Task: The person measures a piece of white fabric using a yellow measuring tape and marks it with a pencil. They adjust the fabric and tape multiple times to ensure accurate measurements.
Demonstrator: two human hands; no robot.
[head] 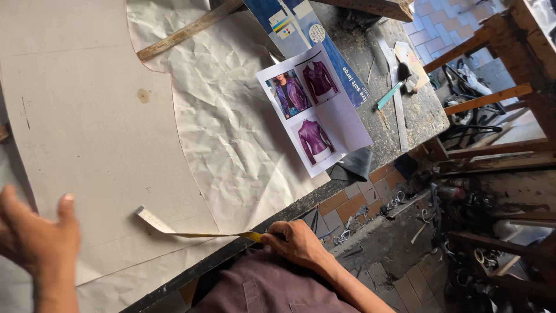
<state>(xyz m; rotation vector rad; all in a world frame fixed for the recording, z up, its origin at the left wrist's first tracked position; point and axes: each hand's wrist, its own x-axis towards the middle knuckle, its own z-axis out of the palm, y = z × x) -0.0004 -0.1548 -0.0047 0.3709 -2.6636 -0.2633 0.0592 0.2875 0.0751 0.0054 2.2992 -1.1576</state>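
Worktable point(405, 116) covered by big cut pattern paper point(92, 127) over crumpled sheet point(231, 139), laid flat for marking. Printed jacket photo page point(315, 110) propped near edge, in easy view as reference. Left hand point(35, 237) open, fingers spread, hovering over pattern, holding nothing. Right hand point(295, 240) at table edge, fingers pinched shut on tape measure point(191, 230), pulled taut across pattern's lower corner.

Person is wearing a dull purple-brown shirt point(272, 290) with stitched seams; both forearms are showing bare, no sleeves, no gloves.
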